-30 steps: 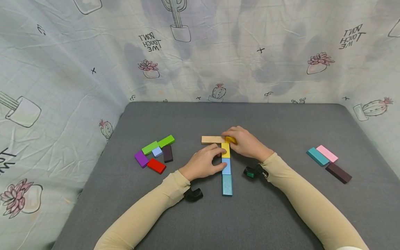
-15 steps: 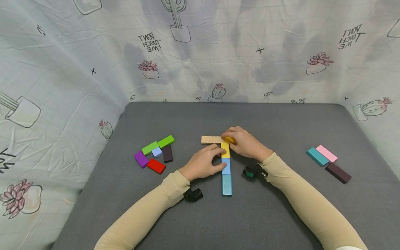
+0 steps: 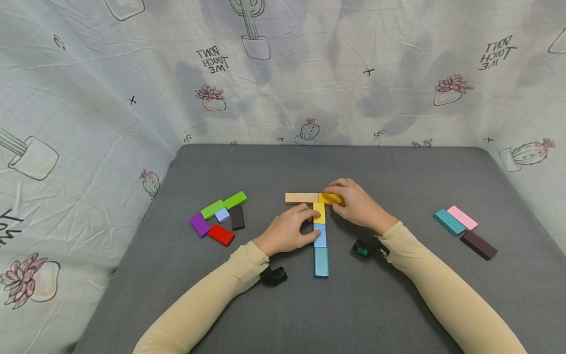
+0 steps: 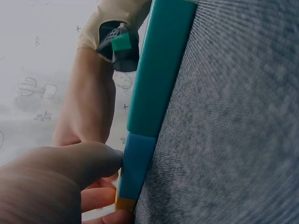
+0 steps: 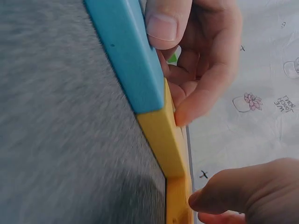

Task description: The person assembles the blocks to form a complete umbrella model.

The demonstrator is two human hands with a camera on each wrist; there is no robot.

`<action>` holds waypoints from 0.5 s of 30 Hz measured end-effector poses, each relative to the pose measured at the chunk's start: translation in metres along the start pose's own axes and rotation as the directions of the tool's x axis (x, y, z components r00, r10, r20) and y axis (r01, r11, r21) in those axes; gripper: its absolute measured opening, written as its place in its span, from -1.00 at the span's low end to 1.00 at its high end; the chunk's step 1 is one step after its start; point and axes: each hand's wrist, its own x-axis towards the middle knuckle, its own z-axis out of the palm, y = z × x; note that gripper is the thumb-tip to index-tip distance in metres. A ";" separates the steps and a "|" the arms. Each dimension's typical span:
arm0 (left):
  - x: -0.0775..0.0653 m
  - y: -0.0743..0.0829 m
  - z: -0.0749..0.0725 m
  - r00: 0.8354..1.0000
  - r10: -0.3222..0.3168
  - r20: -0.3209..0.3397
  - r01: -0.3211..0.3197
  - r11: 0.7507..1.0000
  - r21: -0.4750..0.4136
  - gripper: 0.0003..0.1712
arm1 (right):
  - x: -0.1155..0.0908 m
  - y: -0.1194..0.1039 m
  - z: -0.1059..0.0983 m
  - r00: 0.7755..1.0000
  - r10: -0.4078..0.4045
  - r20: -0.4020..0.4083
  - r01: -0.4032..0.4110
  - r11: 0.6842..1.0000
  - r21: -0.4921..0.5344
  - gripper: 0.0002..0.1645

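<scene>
Wooden blocks form a T in the head view. Its stem has a yellow block (image 3: 322,208), a blue block (image 3: 322,241) and a teal block (image 3: 321,262). Across the top, a tan block (image 3: 301,198) meets an orange-yellow block (image 3: 327,198). My left hand (image 3: 287,231) rests its thumb on the blue block and its fingertips on the yellow one, both lying on top. My right hand (image 3: 359,206) pinches the orange-yellow block between fingers at its far side and thumb at its near side. The right thumb (image 5: 219,189) shows at that block's edge in the right wrist view.
To the left lie two green blocks (image 3: 213,209), a purple block (image 3: 200,225), a red block (image 3: 221,235), a small light blue block (image 3: 222,215) and a dark block (image 3: 237,218). Pink (image 3: 462,217), teal (image 3: 449,222) and dark brown (image 3: 479,245) blocks lie right.
My right hand has shifted slightly to the right along the orange-yellow block, so more of that block and the tan block's end show. The left hand has not moved.
</scene>
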 end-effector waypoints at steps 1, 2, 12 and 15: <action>0.000 0.000 0.000 1.000 0.001 -0.001 -0.001 1.000 -0.002 -0.53 | -0.004 0.001 -0.002 1.000 0.005 -0.010 -0.005 1.000 -0.005 -0.58; 0.000 0.000 0.000 1.000 0.002 -0.002 -0.002 1.000 -0.004 -0.53 | -0.007 0.003 -0.003 1.000 0.011 -0.023 -0.011 1.000 -0.012 -0.59; 0.000 0.000 0.000 1.000 -0.003 0.001 0.003 1.000 -0.008 -0.52 | -0.057 0.018 -0.022 0.992 0.049 -0.115 -0.059 0.994 -0.090 -0.57; -0.001 0.000 0.001 1.000 0.001 -0.001 -0.001 1.000 -0.005 -0.52 | -0.075 0.022 -0.032 0.988 0.066 -0.137 -0.083 0.989 -0.121 -0.55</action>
